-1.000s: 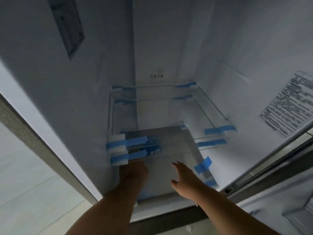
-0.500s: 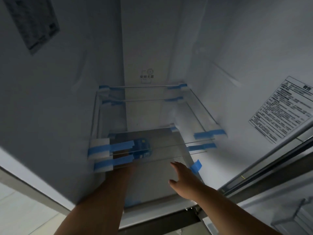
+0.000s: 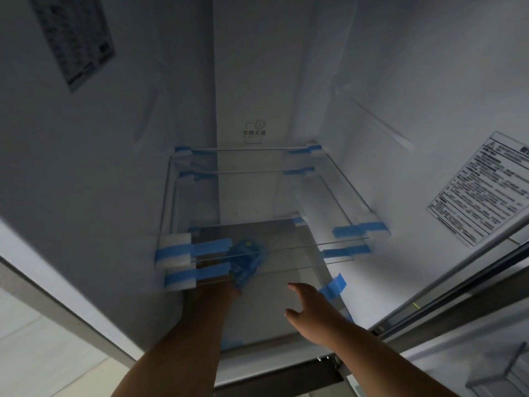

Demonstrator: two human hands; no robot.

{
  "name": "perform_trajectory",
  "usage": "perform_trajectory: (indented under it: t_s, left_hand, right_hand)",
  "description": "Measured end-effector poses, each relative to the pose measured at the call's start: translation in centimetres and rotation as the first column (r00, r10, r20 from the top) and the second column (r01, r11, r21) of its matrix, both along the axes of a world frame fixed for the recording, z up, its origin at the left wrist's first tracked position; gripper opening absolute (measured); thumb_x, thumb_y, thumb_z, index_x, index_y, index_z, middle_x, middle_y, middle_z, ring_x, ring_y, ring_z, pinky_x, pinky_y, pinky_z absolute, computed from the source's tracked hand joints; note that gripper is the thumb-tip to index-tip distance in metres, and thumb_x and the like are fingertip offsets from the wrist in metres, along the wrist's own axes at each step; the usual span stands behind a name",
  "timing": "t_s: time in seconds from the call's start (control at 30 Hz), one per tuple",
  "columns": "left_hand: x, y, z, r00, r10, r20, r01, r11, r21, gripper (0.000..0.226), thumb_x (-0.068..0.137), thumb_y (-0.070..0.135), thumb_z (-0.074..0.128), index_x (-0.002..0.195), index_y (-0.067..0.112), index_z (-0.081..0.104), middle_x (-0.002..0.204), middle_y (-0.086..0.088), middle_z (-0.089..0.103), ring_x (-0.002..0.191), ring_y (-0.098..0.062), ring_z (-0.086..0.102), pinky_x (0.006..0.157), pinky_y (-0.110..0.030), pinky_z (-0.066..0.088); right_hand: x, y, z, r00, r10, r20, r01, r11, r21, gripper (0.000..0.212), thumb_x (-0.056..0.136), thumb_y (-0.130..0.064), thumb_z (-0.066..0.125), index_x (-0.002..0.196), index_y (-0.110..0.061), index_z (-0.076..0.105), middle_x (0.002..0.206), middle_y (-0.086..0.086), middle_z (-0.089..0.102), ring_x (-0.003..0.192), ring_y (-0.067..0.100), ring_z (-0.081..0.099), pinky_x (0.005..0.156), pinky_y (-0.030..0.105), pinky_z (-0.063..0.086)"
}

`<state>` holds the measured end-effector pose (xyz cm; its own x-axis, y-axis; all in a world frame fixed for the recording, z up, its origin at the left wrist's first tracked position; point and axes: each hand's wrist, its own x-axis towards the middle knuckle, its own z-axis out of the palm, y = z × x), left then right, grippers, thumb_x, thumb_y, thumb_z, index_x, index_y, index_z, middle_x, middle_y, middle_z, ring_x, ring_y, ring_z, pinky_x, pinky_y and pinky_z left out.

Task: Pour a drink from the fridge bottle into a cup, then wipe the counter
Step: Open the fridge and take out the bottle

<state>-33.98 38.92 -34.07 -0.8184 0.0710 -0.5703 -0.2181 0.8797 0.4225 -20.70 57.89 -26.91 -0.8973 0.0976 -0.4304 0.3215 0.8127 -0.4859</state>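
I look down into the open fridge (image 3: 257, 81). It is dim inside. Glass shelves (image 3: 257, 196) sit one under the other, and blue tape (image 3: 210, 246) holds white foam blocks (image 3: 174, 240) at their corners.

The left hand (image 3: 220, 285) reaches in under the front edge of the lowest glass shelf, on the left side. It is at a blue-labelled bottle (image 3: 247, 260) that I see through the glass. The bottle lies tilted, with its far end pointing up and to the right. The hand touches the near end of the bottle, but the tape and the glass hide the fingers, so I cannot tell if they are curled round it or not.

The right hand (image 3: 307, 306) floats above the grey fridge floor (image 3: 272, 310), to the right of the bottle and apart from it. Its fingers are straight and spread a little, and it holds nothing. A loose strip of blue tape sits just beside its fingertips.

A printed label (image 3: 483, 193) is stuck on the right wall, and another printed sheet (image 3: 77, 41) is on the left wall. A small logo (image 3: 254, 132) is on the back wall.
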Motion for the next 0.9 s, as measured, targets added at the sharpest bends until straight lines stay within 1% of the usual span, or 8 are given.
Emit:
perform_trajectory:
  t_s: [0.1,0.27,0.37,0.43,0.5,0.57,0.63,0.9]
  left_hand:
    - [3.1,1.1,0.3,0.997,0.0,-0.083,-0.01,0.993,-0.118,0.1,0.081,0.053,0.079,0.155,0.009,0.029,0.151,-0.013,0.046,0.137,-0.032,0.049,0.112,-0.045,0.045]
    - [8.6,1.6,-1.4,0.977,-0.05,-0.209,0.038,0.997,-0.061,0.106,0.075,0.062,0.08,0.148,0.014,0.02,0.138,-0.006,0.047,0.122,-0.024,0.057,0.093,-0.038,0.056]
    - [10.3,0.7,-2.4,0.991,-0.058,-0.119,0.08,0.978,0.194,0.105,0.07,0.051,0.089,0.149,0.023,0.026,0.14,-0.002,0.051,0.12,-0.018,0.061,0.099,-0.036,0.056]
    - [11.0,-0.1,-2.6,0.996,-0.084,-0.032,0.09,0.908,0.409,0.093,0.075,0.038,0.091,0.147,0.028,0.035,0.139,0.007,0.055,0.107,-0.004,0.065,0.094,-0.025,0.056]
    - [11.5,-1.4,-2.1,0.979,-0.206,0.0,0.185,0.878,0.442,0.08,0.083,0.037,0.085,0.149,0.036,0.039,0.143,0.014,0.054,0.11,0.001,0.063,0.098,-0.02,0.052]
    - [11.5,-2.7,-1.9,0.939,-0.343,-0.038,0.337,0.887,0.316,0.069,0.092,0.043,0.074,0.152,0.04,0.042,0.151,0.012,0.052,0.123,-0.001,0.058,0.108,-0.021,0.045]
    - [11.1,-3.7,-1.5,0.916,-0.389,-0.098,0.4,0.902,0.164,0.054,0.099,0.036,0.063,0.151,0.037,0.048,0.152,0.011,0.05,0.132,-0.008,0.054,0.113,-0.024,0.042]
    - [9.5,-5.4,-0.1,0.969,-0.132,-0.208,0.192,0.934,0.301,0.045,0.1,0.023,0.064,0.144,0.027,0.055,0.144,0.001,0.053,0.12,-0.012,0.059,0.106,-0.028,0.049]
  right_hand:
    - [-0.3,-0.6,-0.3,0.999,-0.049,0.012,0.049,0.997,-0.055,0.07,0.104,-0.035,0.058,0.163,-0.024,0.023,0.169,0.003,0.029,0.153,0.021,0.033,0.12,0.034,0.032]
    - [-0.8,-1.9,-1.8,0.973,-0.213,0.089,0.225,0.962,-0.157,0.066,0.104,-0.041,0.057,0.161,-0.019,0.031,0.163,0.006,0.041,0.138,0.02,0.051,0.099,0.025,0.045]
    - [-1.0,-3.4,-2.6,0.944,-0.272,0.188,0.307,0.93,-0.2,0.066,0.096,-0.054,0.065,0.148,-0.022,0.044,0.143,0.005,0.06,0.106,0.01,0.061,0.074,0.019,0.05]
    - [-1.3,-3.9,-4.8,0.913,-0.353,0.206,0.391,0.899,-0.195,0.09,0.067,-0.071,0.079,0.138,-0.026,0.048,0.132,0.003,0.065,0.103,0.013,0.068,0.083,0.033,0.061]
    - [-1.6,-4.4,-6.8,0.9,-0.4,0.176,0.426,0.893,-0.148,0.122,0.052,-0.072,0.084,0.152,-0.027,0.031,0.138,0.005,0.057,0.118,0.024,0.064,0.099,0.043,0.057]
    - [-1.5,-5.4,-6.8,0.895,-0.411,0.174,0.43,0.898,-0.091,0.139,0.064,-0.066,0.087,0.163,-0.024,0.0,0.148,0.011,0.043,0.132,0.033,0.053,0.107,0.044,0.049]
    - [-1.2,-5.8,-6.7,0.891,-0.43,0.145,0.44,0.897,-0.042,0.144,0.068,-0.062,0.088,0.163,-0.02,-0.012,0.148,0.013,0.04,0.133,0.034,0.05,0.109,0.045,0.047]
    - [-0.7,-3.7,-6.8,0.924,-0.382,0.029,0.382,0.924,0.02,0.093,0.045,-0.055,0.083,0.126,-0.024,0.048,0.116,-0.004,0.061,0.101,0.016,0.063,0.089,0.036,0.058]
